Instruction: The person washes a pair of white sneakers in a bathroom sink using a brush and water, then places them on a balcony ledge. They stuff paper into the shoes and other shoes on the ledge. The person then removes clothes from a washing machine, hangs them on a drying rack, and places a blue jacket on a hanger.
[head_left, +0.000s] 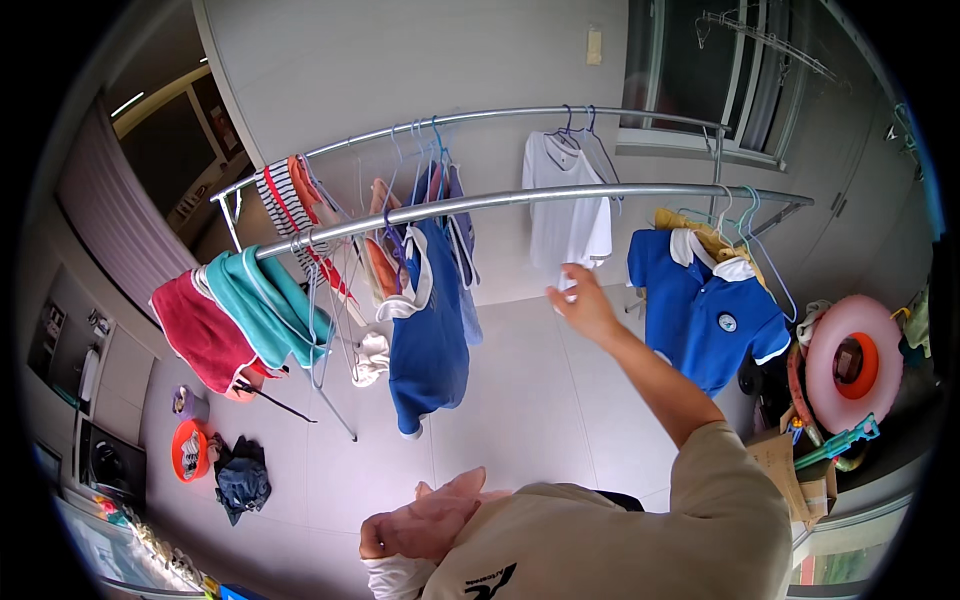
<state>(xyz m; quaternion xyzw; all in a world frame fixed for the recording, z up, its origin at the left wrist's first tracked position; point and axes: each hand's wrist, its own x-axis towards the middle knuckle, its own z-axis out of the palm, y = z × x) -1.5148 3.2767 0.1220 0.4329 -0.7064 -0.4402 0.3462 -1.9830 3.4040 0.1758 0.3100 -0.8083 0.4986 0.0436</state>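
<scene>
My right hand (581, 300) reaches forward with fingers apart, holding nothing, below the front metal rail (525, 196) and in front of a white T-shirt (559, 195) on a hanger. My left hand (379, 534), low in front of me, is closed on a bunched pink garment (442, 517); a white cloth (397, 576) hangs by that wrist. Right of my right hand a blue polo shirt (694, 300) with a white collar hangs on the front rail. Another blue shirt (431, 330) hangs further left, seen side-on, on a purple hanger (390, 232).
Teal (266, 300) and dark red (199, 330) towels lie over the rail's left end. A rack leg (337, 416) meets the floor there, near an orange basket (191, 450) and dark clothes (242, 480). On the right are a pink swim ring (825, 360) and a cardboard box (776, 465).
</scene>
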